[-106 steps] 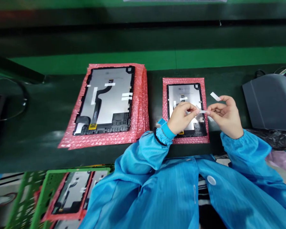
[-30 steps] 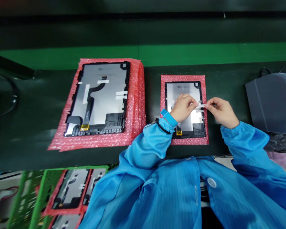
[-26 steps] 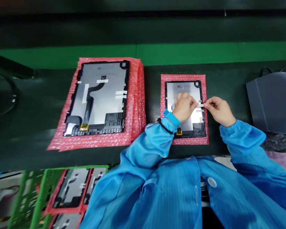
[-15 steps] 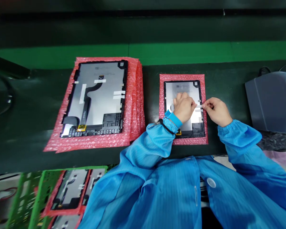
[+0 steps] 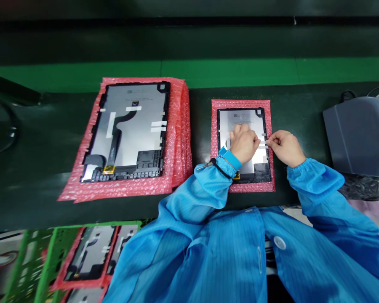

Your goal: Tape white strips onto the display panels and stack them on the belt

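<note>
A tablet screen panel (image 5: pixel 248 168) lies back side up on a pink bubble-wrap bag (image 5: pixel 241 103). My left hand (image 5: pixel 244 145), with a blue wrist strap (image 5: pixel 229 156) round its wrist, is over the panel's middle, thumb and forefinger pinched at one end of a short white tape strip (image 5: pixel 263 143). At the panel's right edge my right hand (image 5: pixel 286 148) pinches the strip's other end. Whether the strip touches the panel I cannot tell. My left hand and sleeve hide the panel's left middle part.
To the left, a taped screen panel (image 5: pixel 131 139) tops a stack of pink bubble-wrap bags (image 5: pixel 181 160). Below the bench edge, a green crate (image 5: pixel 46 261) holds several wrapped panels (image 5: pixel 93 252). A grey machine (image 5: pixel 358 136) stands at the right.
My right hand has shifted very slightly left, towards the panel. My left hand keeps its place and both pinches stay closed; the view has tilted a little.
</note>
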